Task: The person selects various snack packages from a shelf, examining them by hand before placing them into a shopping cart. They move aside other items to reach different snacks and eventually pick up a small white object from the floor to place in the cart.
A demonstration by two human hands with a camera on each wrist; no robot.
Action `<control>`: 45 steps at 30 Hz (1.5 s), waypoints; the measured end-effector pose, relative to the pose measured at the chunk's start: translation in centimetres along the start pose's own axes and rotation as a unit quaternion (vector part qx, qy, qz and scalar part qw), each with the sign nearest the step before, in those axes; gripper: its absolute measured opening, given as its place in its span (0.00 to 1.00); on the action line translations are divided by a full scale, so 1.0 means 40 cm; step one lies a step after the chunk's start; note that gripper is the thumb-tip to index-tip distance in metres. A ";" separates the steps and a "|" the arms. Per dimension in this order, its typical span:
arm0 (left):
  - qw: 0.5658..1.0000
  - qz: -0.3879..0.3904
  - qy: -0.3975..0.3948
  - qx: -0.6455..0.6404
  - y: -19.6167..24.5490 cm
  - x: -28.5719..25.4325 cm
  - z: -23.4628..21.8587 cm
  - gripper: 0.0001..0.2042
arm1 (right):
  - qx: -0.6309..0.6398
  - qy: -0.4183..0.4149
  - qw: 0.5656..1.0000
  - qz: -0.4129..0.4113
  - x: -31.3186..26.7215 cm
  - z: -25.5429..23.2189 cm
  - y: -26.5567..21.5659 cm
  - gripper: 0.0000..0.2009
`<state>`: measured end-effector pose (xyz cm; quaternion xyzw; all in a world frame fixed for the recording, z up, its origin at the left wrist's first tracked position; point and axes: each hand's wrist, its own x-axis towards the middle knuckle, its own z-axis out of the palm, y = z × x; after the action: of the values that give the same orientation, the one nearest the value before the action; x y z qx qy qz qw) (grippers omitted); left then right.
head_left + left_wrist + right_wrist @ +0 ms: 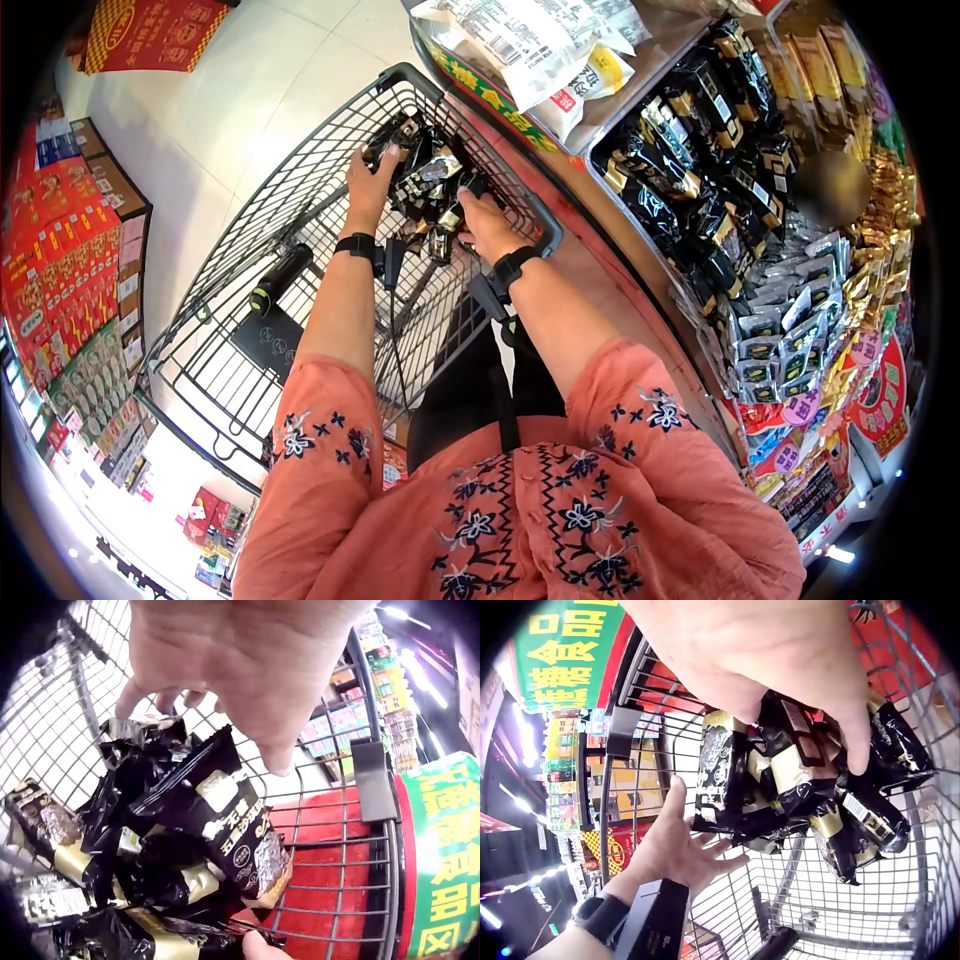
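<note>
Black-and-gold snack packets (432,180) lie heaped in the front end of a wire shopping cart (330,170). My left hand (370,188) is at the heap's left side, fingers spread and fairly straight along the outer packets. On the opposite side my right hand (487,228) reaches down, with thumb and fingers either side of a black packet with a gold band (801,766). In the left wrist view a packet with white lettering (236,825) leans on top of the pile below my left hand (240,660). The undersides of the packets are hidden.
A black bottle-like cylinder (282,278) and a dark flat panel (268,340) are at the cart's near left. Right of the cart stands a display bin of black packets (690,150), with white bags (530,50) beyond. Red boxes (60,250) are stacked at left.
</note>
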<state>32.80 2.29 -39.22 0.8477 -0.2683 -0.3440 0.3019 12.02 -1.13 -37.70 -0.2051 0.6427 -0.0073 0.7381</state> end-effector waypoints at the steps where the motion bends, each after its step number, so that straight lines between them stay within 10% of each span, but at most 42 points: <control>1: 0.999 -0.015 -0.012 -0.031 -0.008 -0.003 0.005 0.51 | 0.004 0.007 1.000 0.007 0.009 0.002 0.012 0.43; 6: 0.983 0.144 -0.054 -0.103 0.028 -0.019 0.040 0.36 | 0.025 0.046 0.998 -0.026 0.024 0.013 0.042 0.29; 16: 0.987 0.131 -0.041 -0.085 0.171 -0.150 -0.050 0.28 | -0.225 0.114 0.951 -0.177 -0.081 -0.036 0.033 0.27; 23: 0.944 0.297 -0.112 -0.088 0.494 -0.422 -0.081 0.25 | 0.034 -0.197 0.957 -0.210 -0.441 -0.167 -0.009 0.12; 31: 0.768 0.594 -0.222 0.087 0.818 -0.598 0.100 0.45 | -0.040 -0.156 0.958 -0.237 -0.686 -0.422 0.040 0.15; 41: 0.647 0.667 -0.260 0.261 0.940 -0.583 0.351 0.46 | -0.155 0.030 0.908 -0.389 -0.767 -0.603 0.055 0.29; 45: 0.659 0.582 -0.314 0.359 0.999 -0.573 0.381 0.44 | -0.238 0.100 0.860 -0.439 -0.775 -0.628 0.045 0.33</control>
<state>-2.64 -14.44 -10.59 0.4029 -0.8882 -0.2208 0.0101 -17.72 1.66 -11.19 -0.6337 0.5385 -0.1983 0.5188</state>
